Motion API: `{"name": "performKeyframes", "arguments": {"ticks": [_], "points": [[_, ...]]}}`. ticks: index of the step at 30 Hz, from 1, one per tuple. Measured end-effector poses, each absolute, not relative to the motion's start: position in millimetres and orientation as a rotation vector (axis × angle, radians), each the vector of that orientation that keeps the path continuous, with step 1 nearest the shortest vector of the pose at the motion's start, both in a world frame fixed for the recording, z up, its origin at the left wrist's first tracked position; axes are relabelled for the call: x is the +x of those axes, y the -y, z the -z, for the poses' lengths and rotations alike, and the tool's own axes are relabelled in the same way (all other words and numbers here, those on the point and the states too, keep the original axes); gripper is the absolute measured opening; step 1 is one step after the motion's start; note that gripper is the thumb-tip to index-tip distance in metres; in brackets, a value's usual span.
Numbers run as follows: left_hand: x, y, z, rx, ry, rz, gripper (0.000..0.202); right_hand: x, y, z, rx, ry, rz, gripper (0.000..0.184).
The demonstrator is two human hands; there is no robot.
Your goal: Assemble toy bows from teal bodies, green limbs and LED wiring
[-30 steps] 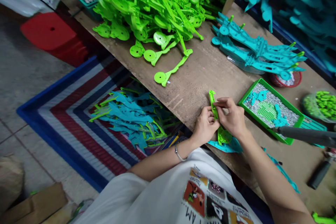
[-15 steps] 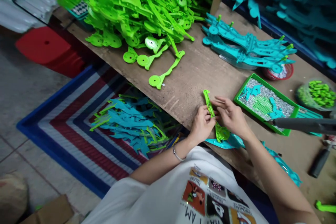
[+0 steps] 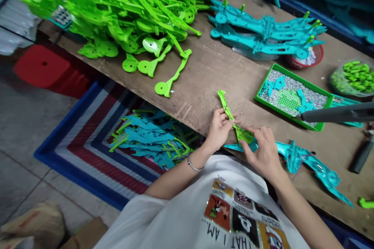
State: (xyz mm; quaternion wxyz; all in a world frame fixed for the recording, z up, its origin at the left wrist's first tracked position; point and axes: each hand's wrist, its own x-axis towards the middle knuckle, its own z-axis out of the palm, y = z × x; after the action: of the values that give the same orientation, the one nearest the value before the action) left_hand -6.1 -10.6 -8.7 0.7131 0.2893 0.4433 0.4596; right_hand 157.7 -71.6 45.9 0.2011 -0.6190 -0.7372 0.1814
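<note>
My left hand (image 3: 218, 127) pinches the middle of a long green plastic part (image 3: 225, 105) at the wooden bench's near edge. My right hand (image 3: 263, 151) grips the part's round lower end, where it lies on a teal plastic part (image 3: 309, 161) that stretches to the right. A silver bracelet is on my left wrist.
A heap of green parts (image 3: 122, 4) fills the bench's (image 3: 204, 81) far left; stacked teal parts (image 3: 263, 33) lie behind. A green tray of screws (image 3: 292, 95), a bowl of green bits (image 3: 353, 76), a red basket (image 3: 309, 56) and a grey tool (image 3: 339, 113) sit right. Below, mixed parts (image 3: 152, 140) lie in a striped bag.
My right hand has slid from the part's upper middle down to its round lower end. The teal part beneath now shows stretching right. The view has shifted left.
</note>
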Motion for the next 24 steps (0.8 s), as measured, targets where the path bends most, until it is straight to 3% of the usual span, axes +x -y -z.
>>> {"name": "performKeyframes", "arguments": {"ticks": [6, 14, 24], "points": [[-9.6, 11.9, 9.2, 0.686, -0.946, -0.999, 0.062, 151.0, 72.3, -41.3, -1.712, 2.181, -0.322, 0.024], [-9.2, 11.5, 7.9, 0.733, -0.964, -1.002, 0.058, 147.4, 70.2, -37.3, -1.675, 2.295, -0.162, 0.025], [-1.9, 13.0, 12.7, 0.763, -1.037, -1.028, 0.058, 154.7, 76.0, -31.9, -1.679, 2.146, -0.435, 0.03]]}}
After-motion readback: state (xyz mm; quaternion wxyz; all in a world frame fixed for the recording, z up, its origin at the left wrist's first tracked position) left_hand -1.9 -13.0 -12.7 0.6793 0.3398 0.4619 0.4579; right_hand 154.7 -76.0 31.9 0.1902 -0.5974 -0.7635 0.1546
